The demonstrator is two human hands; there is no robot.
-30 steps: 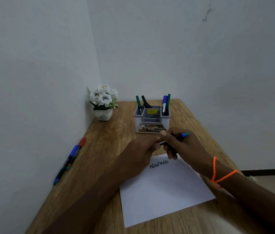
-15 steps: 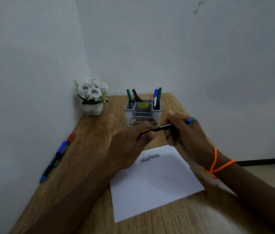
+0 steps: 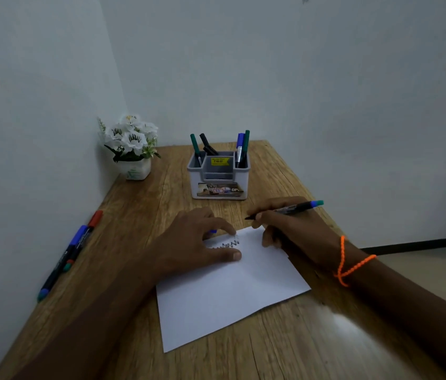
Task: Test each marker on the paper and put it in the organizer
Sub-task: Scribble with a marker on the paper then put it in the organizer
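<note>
My right hand (image 3: 290,229) grips an uncapped black-bodied marker (image 3: 287,209) with a blue end, its tip pointing left just above the far edge of the white paper (image 3: 230,292). My left hand (image 3: 197,242) rests on the paper's far left corner, fingers curled around the marker's blue cap (image 3: 213,231), partly covering a dark zigzag scribble (image 3: 228,244). The grey organizer (image 3: 219,174) stands behind the hands with several markers upright in its two side compartments. Three markers (image 3: 71,250) with red, blue and green caps lie on the table beside the left wall.
A small white pot of white flowers (image 3: 131,149) sits in the far left corner of the wooden table (image 3: 139,215). Walls close in the table at the left and back. The table's right edge drops to the floor.
The hands have pulled apart: the cap came off in my left hand, which dropped onto the paper. My right hand moved right with the bare marker. The camera tilted down.
</note>
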